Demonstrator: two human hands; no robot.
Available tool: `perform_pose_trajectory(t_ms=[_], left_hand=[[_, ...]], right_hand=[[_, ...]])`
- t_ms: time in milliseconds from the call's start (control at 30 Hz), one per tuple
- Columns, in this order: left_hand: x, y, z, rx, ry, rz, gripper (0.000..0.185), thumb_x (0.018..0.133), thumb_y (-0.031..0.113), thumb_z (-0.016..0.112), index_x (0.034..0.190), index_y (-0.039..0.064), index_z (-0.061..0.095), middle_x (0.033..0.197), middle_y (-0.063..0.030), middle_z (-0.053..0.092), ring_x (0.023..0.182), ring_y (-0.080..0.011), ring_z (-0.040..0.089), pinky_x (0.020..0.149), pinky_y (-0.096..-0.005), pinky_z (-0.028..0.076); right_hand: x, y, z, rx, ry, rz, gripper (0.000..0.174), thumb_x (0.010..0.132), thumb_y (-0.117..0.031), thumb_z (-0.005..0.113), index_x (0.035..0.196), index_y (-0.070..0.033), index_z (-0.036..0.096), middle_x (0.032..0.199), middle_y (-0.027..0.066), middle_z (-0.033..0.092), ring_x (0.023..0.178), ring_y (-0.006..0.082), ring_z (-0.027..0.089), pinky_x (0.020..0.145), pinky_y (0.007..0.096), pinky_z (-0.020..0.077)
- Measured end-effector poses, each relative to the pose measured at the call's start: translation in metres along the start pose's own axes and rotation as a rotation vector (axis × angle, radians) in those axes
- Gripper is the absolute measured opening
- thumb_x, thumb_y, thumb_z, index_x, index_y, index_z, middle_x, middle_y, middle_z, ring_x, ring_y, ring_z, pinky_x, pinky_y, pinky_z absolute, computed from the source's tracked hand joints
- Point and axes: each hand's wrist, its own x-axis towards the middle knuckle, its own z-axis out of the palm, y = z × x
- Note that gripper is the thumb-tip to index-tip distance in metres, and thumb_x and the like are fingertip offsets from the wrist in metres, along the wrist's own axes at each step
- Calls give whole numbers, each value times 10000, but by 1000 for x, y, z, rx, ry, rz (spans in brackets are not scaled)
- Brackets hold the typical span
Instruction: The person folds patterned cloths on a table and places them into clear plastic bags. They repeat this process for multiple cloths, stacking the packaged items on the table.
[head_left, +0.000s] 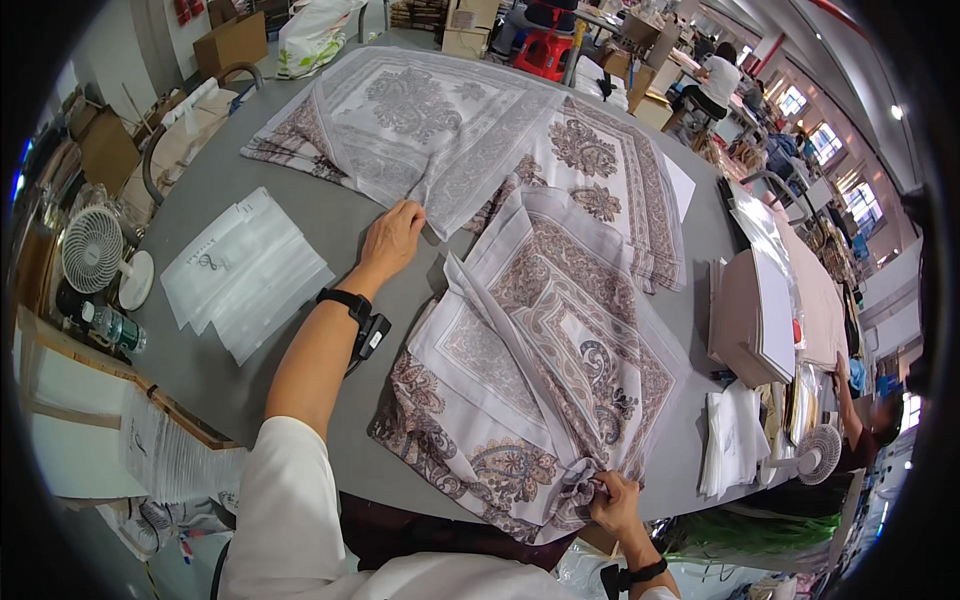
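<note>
Before me a stack of paisley-printed cloths (517, 360) is spread on the grey table, its layers rumpled and partly turned back. My right hand (619, 501) grips a bunched corner of this cloth at the table's near edge. Farther off, a second patterned cloth (412, 105) lies with its pale reverse side up, folded over a pile of similar printed cloths (600, 165). The fingers of my left hand (395, 234) pinch the near edge of that pale cloth. Both wrists wear black straps.
Clear plastic bags (244, 270) lie fanned out on the left. A white fan (94, 247) and a plastic bottle (116, 328) stand beyond them. On the right are a stack of white cardboard sheets (752, 319), white bags (731, 442) and another fan (817, 454). A person's arm (847, 401) reaches in there.
</note>
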Motion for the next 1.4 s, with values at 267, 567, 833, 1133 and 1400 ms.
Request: perform_pose_trajectory(t_ms=[267,567,833,1133,1400], left_hand=[[5,-6,4,0,24,-87,99,986,112,635,1048,59,578,1018,-152,655,925,-435,643,785,-498,514],[9,-14,12,-14,-27,-109,99,977,155,664,1012,88,600,1019,-131,648,931,-405,658,794,-507,524],[6,-15,14,-123,-4,-102,102,976,176,671,981,74,664,910,-118,701,859,-325,685,779,-427,533],[-4,11,4,-42,52,-11,169,950,117,703,1117,94,690,935,-91,660,841,-288,659,750,-401,526],[-12,26,4,-74,-340,206,222,956,116,685,1157,155,772,961,-95,639,919,-347,639,849,-443,506]], right_hand=[[0,1,4,-56,43,-70,336,606,48,564,916,-34,664,728,168,621,628,386,656,571,409,508],[19,-25,-7,-33,92,-80,299,641,8,640,921,-60,719,701,116,607,573,347,623,529,433,486],[238,-111,30,339,-8,-335,206,869,-70,752,1072,-61,783,1449,163,586,1117,354,661,882,432,567],[378,-144,141,430,-8,-24,209,969,-220,708,1027,-25,757,730,226,671,658,347,661,657,430,502],[352,-136,149,502,161,-155,173,918,-91,696,1073,-26,738,854,270,681,761,446,676,691,459,519]])
